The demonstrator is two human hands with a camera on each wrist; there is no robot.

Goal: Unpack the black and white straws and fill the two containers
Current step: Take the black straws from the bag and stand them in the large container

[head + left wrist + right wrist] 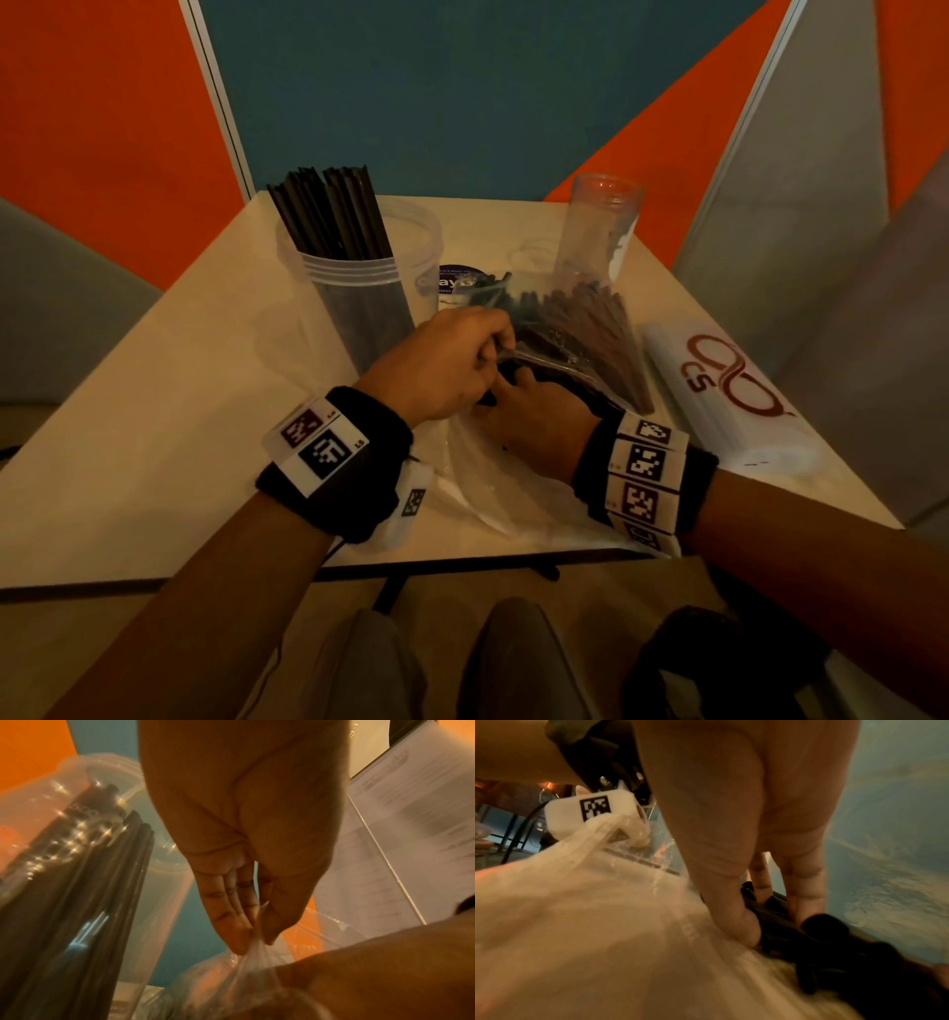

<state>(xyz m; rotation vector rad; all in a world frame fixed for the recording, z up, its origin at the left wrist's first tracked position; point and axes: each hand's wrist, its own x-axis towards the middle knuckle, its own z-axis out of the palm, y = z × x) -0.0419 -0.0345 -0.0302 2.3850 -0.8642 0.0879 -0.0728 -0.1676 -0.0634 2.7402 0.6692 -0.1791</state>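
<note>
Pinching the clear plastic bag's [513, 493] mouth, the left hand [447, 367] holds it open while the right hand's [534, 421] fingers [734, 914] curl round the black straws [575, 334], whose long axis runs away toward the tabletop's [179, 411] far edge, beside the empty container [598, 226].

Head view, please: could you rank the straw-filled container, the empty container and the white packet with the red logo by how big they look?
1. White packet, though it lies nearer the camera, so this is unsure.
2. Straw-filled container.
3. Empty container, farthest back, which may shrink it.
</note>
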